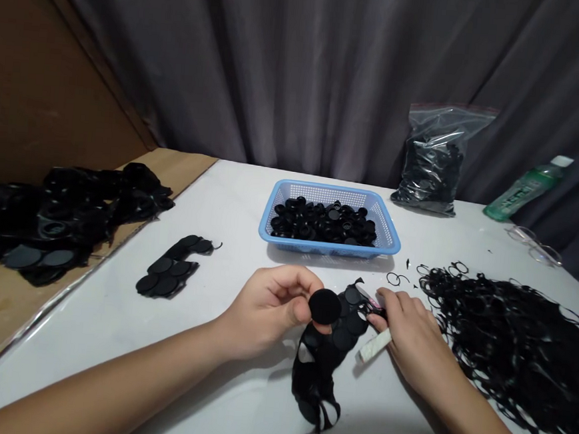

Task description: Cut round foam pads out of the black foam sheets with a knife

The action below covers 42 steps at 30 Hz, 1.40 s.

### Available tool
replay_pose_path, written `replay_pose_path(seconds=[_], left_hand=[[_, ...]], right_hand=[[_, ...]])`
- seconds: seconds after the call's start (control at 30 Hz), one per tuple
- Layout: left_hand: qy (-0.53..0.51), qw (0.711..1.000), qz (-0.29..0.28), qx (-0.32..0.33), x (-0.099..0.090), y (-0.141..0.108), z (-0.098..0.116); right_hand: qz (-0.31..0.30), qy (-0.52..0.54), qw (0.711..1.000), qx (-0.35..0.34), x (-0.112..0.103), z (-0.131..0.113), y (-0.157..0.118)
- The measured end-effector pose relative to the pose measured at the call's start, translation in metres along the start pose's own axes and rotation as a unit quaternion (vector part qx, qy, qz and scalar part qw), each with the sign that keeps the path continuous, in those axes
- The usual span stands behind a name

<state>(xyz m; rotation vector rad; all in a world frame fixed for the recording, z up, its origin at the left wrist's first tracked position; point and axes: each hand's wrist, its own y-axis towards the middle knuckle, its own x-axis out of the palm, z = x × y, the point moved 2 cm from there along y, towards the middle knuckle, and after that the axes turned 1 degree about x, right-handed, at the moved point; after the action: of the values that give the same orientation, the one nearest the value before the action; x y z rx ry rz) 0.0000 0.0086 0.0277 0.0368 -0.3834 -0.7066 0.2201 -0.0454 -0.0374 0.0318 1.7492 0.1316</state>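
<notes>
On the white surface (234, 219): apparently well under way, judging by loose pieces, scraps and joined discs all laid out together.
Blue basket (330, 248): partly filled with loose black round pieces (313, 227), probably finished, though too small to match surely with the disc in hand.
Scrap heap (514, 348): tangled thin black rings and strands at the right, suggesting many cuts already made.
Joined discs: seemingly left to do, in a strip (345, 328) between the hands, a smaller strip (167, 277) farther left, perhaps also the dark pile (77, 207) at the far left.
Black disc (325, 307): in front of the strip; cannot tell whether cut free.
Left hand (267, 309): reaching in from lower left, pinching the disc between thumb and fingers.
Right hand (413, 334): lying low, back upward, fingers wrapped around a tool (373, 347) with a white-wrapped handle; working end partly hidden.
</notes>
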Motion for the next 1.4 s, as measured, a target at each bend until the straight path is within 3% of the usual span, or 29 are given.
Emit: replay_pose_path(seconds=[0.13, 0.4, 0.57, 0.73, 0.9, 1.03, 1.13, 1.23, 1.3, 1.4], left_hand=[[-0.008, 1.0, 0.005, -0.001, 0.001, 0.001, 0.0], [-0.023, 1.0, -0.014, 0.014, 0.002, 0.0, 0.0], [-0.025, 1.0, 0.002, -0.003, 0.005, 0.0, -0.001], [-0.065, 0.997, 0.023, -0.044, 0.012, -0.001, -0.003], [-0.093, 0.992, 0.037, -0.078, 0.017, -0.002, -0.006], [-0.102, 0.99, 0.055, -0.079, 0.022, -0.001, -0.007], [-0.066, 0.995, 0.067, -0.026, 0.023, 0.001, -0.006], [-0.038, 0.997, 0.061, -0.012, 0.023, 0.001, -0.009], [-0.038, 0.998, 0.056, -0.014, 0.023, 0.001, -0.011], [-0.031, 0.998, 0.054, -0.009, 0.023, 0.0, -0.012]], right_hand=[[-0.036, -0.009, 0.999, 0.003, -0.004, -0.002, -0.005], [-0.054, 0.124, 0.99, 0.031, -0.01, 0.003, -0.003], [0.052, 0.151, 0.983, 0.09, -0.033, 0.014, 0.007], [0.176, 0.227, 0.949, 0.128, -0.052, 0.011, 0.003], [0.212, 0.261, 0.937, 0.101, -0.055, 0.011, -0.003], [0.199, 0.392, 0.896, 0.064, -0.051, 0.008, -0.011], [0.14, 0.425, 0.894, 0.003, -0.048, -0.009, -0.019], [0.096, 0.413, 0.899, -0.11, -0.047, -0.027, -0.023], [0.098, 0.403, 0.894, -0.171, -0.048, -0.034, -0.023], [0.127, 0.384, 0.894, -0.194, -0.052, -0.036, -0.022]])
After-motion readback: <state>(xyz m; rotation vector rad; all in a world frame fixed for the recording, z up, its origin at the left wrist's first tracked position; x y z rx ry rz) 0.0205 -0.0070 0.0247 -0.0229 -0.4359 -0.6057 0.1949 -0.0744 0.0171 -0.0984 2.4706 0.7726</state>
